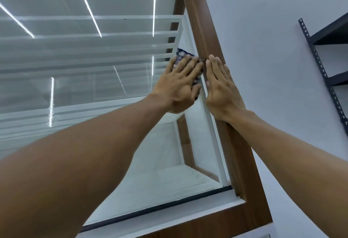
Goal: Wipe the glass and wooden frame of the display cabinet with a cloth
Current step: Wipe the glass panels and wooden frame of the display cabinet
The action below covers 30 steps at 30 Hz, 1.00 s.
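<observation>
The display cabinet fills the left of the view, with a large glass pane (84, 49) and a brown wooden frame (203, 21) running down its right edge. My left hand (180, 85) lies flat with straight fingers on a dark blue patterned cloth (180, 54), pressing it against the glass beside the frame. Only the cloth's top corner and right edge show past my fingers. My right hand (221, 90) rests flat on the wooden frame, fingers straight, right next to the left hand.
A white wall (263, 49) stands right of the cabinet. Dark metal shelving (325, 53) is mounted at the far right. White shelves (94, 38) show inside the cabinet, and the glass reflects ceiling light strips. The frame's bottom rail (207, 224) runs low.
</observation>
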Each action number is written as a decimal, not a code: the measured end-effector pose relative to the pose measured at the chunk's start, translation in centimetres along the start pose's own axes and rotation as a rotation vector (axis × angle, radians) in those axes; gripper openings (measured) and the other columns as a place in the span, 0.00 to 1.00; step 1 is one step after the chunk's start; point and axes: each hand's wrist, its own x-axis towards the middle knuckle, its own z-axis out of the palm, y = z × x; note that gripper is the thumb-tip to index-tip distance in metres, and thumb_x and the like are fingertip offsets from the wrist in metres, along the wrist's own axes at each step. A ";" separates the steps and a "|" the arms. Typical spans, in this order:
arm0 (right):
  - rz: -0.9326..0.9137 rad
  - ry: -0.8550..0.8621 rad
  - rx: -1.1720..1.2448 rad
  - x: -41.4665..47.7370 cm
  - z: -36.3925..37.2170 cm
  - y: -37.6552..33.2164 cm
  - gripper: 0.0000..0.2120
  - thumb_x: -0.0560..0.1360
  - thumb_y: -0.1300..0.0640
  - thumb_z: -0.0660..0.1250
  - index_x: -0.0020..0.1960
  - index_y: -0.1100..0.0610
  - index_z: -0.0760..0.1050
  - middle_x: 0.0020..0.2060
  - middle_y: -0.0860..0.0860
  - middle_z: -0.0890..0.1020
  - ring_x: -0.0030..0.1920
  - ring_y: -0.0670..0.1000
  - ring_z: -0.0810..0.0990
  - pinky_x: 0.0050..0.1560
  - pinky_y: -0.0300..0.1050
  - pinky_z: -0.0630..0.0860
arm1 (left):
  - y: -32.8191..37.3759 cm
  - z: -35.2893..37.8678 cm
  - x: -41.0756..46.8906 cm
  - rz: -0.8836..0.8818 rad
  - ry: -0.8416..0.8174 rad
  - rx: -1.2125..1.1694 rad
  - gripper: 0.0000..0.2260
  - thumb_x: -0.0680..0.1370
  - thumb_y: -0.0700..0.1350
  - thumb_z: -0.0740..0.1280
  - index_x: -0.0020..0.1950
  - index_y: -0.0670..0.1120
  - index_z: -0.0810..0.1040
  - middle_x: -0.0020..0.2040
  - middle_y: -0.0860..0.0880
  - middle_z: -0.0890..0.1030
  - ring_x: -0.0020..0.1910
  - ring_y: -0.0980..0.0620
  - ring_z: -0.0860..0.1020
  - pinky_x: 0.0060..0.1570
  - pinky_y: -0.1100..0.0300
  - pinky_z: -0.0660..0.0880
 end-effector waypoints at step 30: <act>0.001 -0.018 -0.066 -1.8 0.4 0.5 0.32 0.80 0.53 0.37 0.82 0.61 0.45 0.83 0.55 0.46 0.82 0.52 0.41 0.82 0.50 0.42 | -0.7 -0.9 1.0 -0.048 -0.024 0.015 0.29 0.87 0.57 0.43 0.84 0.47 0.40 0.85 0.47 0.40 0.83 0.49 0.37 0.80 0.44 0.33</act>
